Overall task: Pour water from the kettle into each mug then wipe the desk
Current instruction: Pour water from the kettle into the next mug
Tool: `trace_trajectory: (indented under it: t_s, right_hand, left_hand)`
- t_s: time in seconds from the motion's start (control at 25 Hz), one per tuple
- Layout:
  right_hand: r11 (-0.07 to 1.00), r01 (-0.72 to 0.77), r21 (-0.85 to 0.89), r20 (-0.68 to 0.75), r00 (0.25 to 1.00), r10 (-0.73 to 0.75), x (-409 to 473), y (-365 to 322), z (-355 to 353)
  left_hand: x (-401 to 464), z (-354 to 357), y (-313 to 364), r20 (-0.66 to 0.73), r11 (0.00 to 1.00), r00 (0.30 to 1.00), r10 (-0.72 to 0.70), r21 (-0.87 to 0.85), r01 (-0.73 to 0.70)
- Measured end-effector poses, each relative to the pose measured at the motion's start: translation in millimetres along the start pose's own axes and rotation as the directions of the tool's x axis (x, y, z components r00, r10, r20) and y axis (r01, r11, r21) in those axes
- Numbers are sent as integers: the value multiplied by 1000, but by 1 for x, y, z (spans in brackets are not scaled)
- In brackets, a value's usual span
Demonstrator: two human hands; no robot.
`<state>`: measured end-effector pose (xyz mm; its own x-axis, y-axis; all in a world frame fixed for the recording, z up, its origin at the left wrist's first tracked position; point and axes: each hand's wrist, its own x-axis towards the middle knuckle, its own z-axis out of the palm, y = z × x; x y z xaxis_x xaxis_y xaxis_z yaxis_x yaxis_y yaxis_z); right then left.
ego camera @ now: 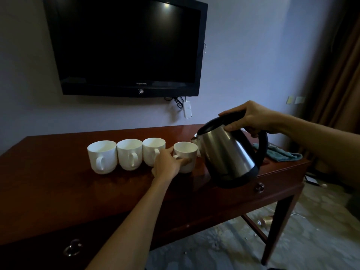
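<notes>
Step in hand: pouring. Kettle (228, 151), tilted, gripped by right hand (251, 118), spout beside rightmost mug (186, 155), which is steadied by left hand (168, 164) on tabletop (58, 184). Next: further tilt required; three mugs (126, 153) unfilled, apparently.

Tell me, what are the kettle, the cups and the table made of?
Kettle: looks like brushed steel, grey with soft shiny streaks; its handle and base look like black plastic. Mugs: probably glazed ceramic, smooth, white and thick-walled. Desk: seems polished reddish-brown wood, glossy enough to reflect light.
</notes>
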<state>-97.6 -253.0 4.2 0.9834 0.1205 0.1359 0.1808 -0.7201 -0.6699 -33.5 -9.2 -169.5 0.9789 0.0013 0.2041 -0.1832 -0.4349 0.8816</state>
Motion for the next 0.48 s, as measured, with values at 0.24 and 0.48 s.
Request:
trace_trajectory:
  t_s: [0.24, 0.48]
  right_hand:
    - [1000, -12, -15, 16, 1000, 13, 5, -2, 2]
    - [999, -40, -10, 35, 999, 41, 7, -3, 1]
  left_hand:
    - [4, 0, -3, 31, 999, 999, 7, -43, -6]
    - [5, 0, -4, 31, 998, 999, -9, -59, 11]
